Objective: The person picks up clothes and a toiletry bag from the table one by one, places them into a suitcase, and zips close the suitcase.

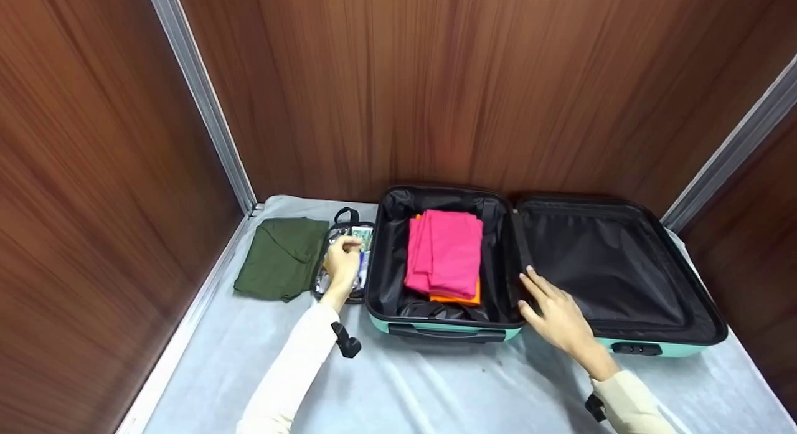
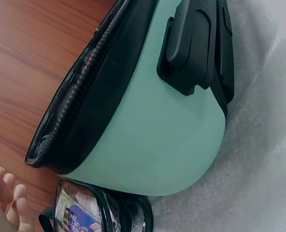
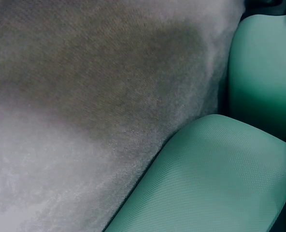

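My left hand (image 1: 342,263) is over a clear toiletry bag (image 1: 365,272) with black trim, its fingers loosely bent and holding nothing. Packets show through that bag's clear side in the left wrist view. Just right of it lies an open mint-green suitcase (image 1: 445,322) with a black lining. Folded pink cloth (image 1: 454,253) lies inside on folded orange cloth (image 1: 457,299). With fingers spread, my right hand (image 1: 554,312) is at the hinge side between the suitcase halves; whether it touches them is unclear. Only the green shell (image 3: 206,183) and bed of fabric show in the right wrist view.
A folded dark green cloth (image 1: 280,256) lies left of the toiletry bag. The suitcase's lid half (image 1: 610,266) lies flat on the right. Wooden panels (image 1: 386,98) rise behind and at both sides. Pale fabric (image 1: 411,390) covers the surface.
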A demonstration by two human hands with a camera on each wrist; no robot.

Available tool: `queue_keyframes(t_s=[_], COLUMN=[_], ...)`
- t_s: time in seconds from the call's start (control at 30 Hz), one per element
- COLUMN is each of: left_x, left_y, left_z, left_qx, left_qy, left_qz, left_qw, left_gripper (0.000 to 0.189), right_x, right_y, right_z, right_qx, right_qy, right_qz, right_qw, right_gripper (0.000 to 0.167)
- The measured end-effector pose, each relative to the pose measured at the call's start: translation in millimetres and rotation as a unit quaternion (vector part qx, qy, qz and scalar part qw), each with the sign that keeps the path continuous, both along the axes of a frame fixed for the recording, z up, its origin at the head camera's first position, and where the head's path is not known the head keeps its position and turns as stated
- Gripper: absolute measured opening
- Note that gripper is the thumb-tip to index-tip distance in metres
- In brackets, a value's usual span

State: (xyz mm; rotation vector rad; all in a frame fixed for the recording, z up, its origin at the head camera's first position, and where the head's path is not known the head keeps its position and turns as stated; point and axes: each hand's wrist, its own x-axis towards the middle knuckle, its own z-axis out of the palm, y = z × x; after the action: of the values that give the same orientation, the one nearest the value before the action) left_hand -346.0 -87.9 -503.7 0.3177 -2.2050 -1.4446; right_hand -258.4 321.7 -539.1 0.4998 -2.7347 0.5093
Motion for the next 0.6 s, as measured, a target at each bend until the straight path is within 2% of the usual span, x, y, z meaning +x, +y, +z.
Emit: queue_keyframes(t_s=[0.2,0.6], left_x=[0.6,4.1], left_y=[-8.3,-26.9], left_z=[-2.6,-7.0], left_qx=[0.02,0.037], left_qy=[-0.019,-0.034], left_qz=[0.001,0.029], left_qw=[0.9996,0.9983], left_gripper=[0.01,0.014], right_x=[0.2,0.2], right_y=[-1,-1], right_z=[0.6,0.4], right_qx=[0.0,0.001], right_qy=[0.002,-0.001], right_qz=[-0.001,-0.001], right_qw=[1.0,1.0], right_gripper=[0.055,0.055])
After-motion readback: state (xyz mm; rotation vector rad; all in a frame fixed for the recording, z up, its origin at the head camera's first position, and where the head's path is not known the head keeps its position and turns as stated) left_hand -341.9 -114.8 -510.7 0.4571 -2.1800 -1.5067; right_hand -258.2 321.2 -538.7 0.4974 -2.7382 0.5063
